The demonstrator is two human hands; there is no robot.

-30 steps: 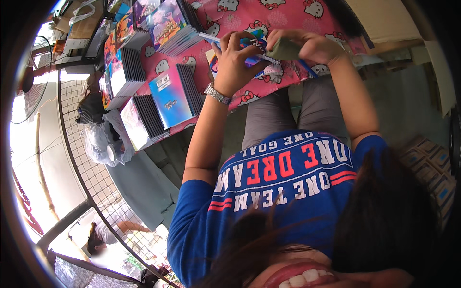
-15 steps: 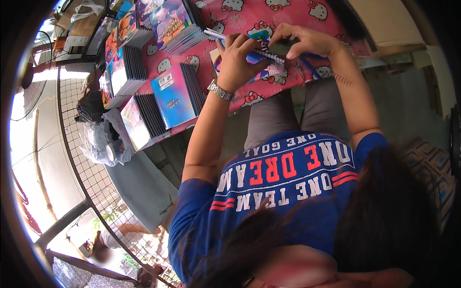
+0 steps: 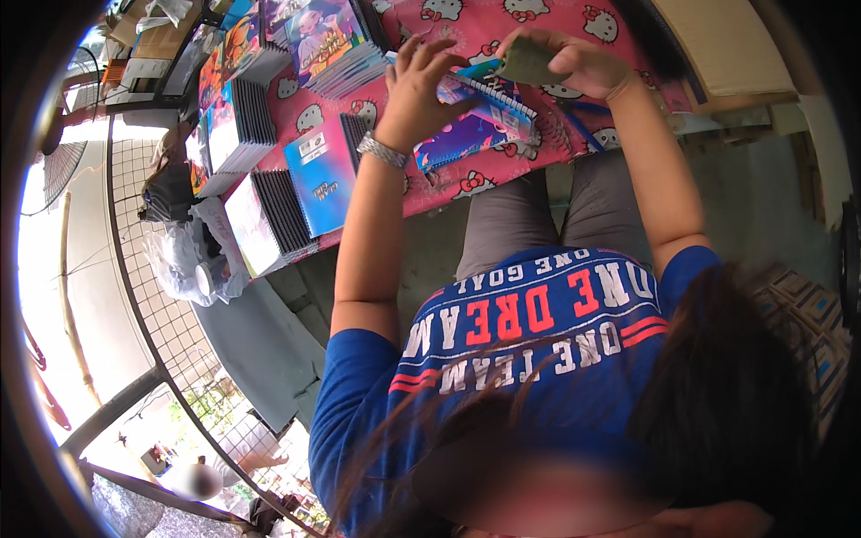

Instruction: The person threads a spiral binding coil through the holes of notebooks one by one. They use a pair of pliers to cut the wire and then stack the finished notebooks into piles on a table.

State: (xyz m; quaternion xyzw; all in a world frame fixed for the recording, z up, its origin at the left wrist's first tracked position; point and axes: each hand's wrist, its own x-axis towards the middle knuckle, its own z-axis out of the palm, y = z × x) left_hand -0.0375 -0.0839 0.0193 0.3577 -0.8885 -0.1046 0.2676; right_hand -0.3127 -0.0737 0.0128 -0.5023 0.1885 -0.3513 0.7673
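My left hand (image 3: pixel 417 97), a metal watch on its wrist, is raised with fingers spread over the left end of some spiral notebooks; whether its fingertips touch one I cannot tell. My right hand (image 3: pixel 587 67) pinches a flat olive-green piece (image 3: pixel 529 63) between thumb and fingers, above the notebooks' right side. Of what kind the piece is does not show. Under my hands a notebook with a pale coil (image 3: pixel 502 100) along its edge lies askew on a purple-covered spiral notebook (image 3: pixel 453 145), near the table's front edge.
Stacks of spiral notebooks (image 3: pixel 327 184) stand to the left, more of them (image 3: pixel 327 45) further back. A pink cartoon-print cloth (image 3: pixel 475 184) covers the table. Blue strips (image 3: pixel 583 125) lie on the right, by a cardboard sheet (image 3: pixel 717 45). A plastic bag (image 3: pixel 193 260) hangs left.
My left hand has come off the notebooks and opened. The olive-green piece now shows raised in my right hand. The upper notebook lies lower, and more of the purple cover shows.
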